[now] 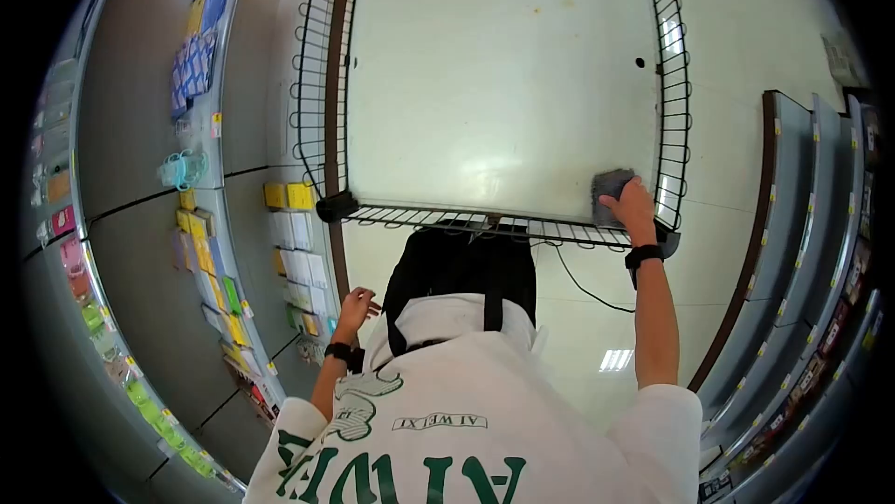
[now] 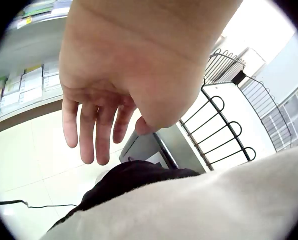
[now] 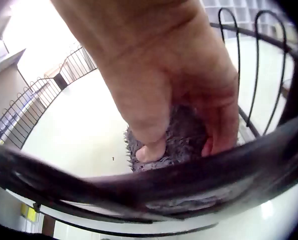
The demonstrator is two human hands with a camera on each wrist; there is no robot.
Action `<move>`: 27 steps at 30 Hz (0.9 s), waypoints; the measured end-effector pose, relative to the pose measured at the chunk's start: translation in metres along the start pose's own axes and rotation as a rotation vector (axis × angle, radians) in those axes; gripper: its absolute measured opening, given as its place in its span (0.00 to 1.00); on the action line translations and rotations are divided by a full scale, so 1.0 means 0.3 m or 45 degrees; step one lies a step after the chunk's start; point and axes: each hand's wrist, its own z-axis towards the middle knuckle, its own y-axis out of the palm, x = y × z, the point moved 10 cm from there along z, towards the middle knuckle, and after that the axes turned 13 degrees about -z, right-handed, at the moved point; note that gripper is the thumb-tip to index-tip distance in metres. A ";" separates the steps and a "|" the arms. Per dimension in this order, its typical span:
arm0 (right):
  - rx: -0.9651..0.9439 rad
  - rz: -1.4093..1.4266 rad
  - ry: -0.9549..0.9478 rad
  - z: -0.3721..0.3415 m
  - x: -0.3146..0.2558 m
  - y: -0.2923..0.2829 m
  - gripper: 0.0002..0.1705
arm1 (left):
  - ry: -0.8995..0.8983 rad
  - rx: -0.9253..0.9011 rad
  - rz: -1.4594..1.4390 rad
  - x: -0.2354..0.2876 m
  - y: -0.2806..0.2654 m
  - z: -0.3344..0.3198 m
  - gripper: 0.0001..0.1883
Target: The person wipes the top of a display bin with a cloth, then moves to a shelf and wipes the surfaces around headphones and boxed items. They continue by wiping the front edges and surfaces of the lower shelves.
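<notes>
Holding shaggy gray cloth (image 1: pixel 607 187), smooth panel (image 1: pixel 485 75)

A: State the condition of the right hand (image 3: pixel 164 85).
B: Palm side down, gripping a dark grey shaggy cloth (image 3: pixel 186 132). The thumb (image 3: pixel 151 151) presses on the near left part; the fingers (image 3: pixel 222 122) curl down over the right side.
A: The cloth's position?
B: On the pale worktop (image 3: pixel 84 127), near its edge. One small dark speck (image 3: pixel 113 158) noted on the surface, left of the cloth.
A: Surroundings?
B: Black looped wire railing (image 3: pixel 257 70) stands to the right of the hand; more railing (image 3: pixel 79 65) runs along the far left, meeting a black corner piece (image 3: pixel 60 81). A dark bar (image 3: pixel 154 186), blurred, crosses the foreground and hides the cloth's lower part.
</notes>
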 end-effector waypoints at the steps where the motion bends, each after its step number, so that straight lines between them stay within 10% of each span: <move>1: -0.006 0.000 -0.010 -0.002 -0.013 0.005 0.49 | 0.005 -0.047 0.043 0.010 0.006 0.011 0.19; 14: -0.170 0.233 -0.150 -0.040 -0.450 0.022 0.53 | 0.251 -0.030 0.302 -0.112 -0.140 0.231 0.23; 19: 0.161 0.318 -0.406 -0.063 -0.981 0.004 0.50 | 0.249 -0.074 0.300 -0.211 -0.291 0.312 0.21; 22: -0.187 0.358 -0.380 -0.122 -1.278 -0.022 0.48 | 0.405 -0.054 0.332 -0.221 -0.416 0.262 0.20; 27: -0.249 0.240 -0.406 -0.196 -1.652 -0.041 0.43 | -0.083 0.041 -0.201 -0.377 -0.603 0.277 0.18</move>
